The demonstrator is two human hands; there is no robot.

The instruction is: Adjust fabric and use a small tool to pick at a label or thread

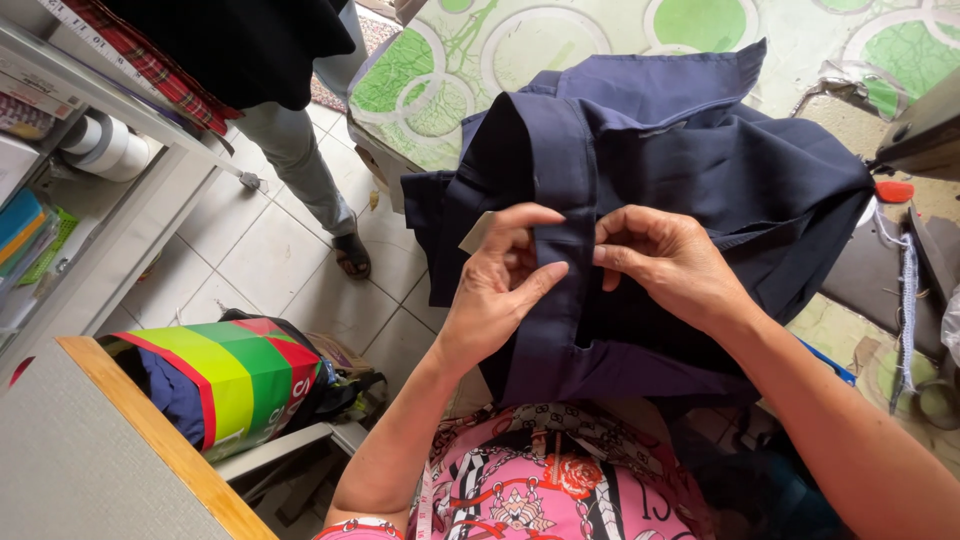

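I hold a dark blue cloth (640,160) in front of me with both of my hands. My left hand (497,290) pinches a long folded strip (560,250) that runs down the front of the cloth. My thumb is on top of the strip and my fingers are tucked behind it, so this hand is closed tight on the cloth. My right hand (668,262) is just beside it, on the other side of the strip. Its fingers curl in and press the same fold, so it is closed on the cloth too. My two hands almost touch in the middle. A small pale tag (477,233) peeks out just past my left fingers. The rest of the cloth bunches up above my hands and hangs down below them onto my lap. Under my hands is my pink top (545,490) with flowers on it. Far past the cloth is a table cover (480,50) with green circles. Out beyond my left hand is a tile floor (270,250), and another person's leg (300,160) stands there. Lower on that side a bag (235,375) with bright stripes sits near a table edge (150,430). Out beyond my right hand is a red thing (893,191) beside a grey machine (925,130).
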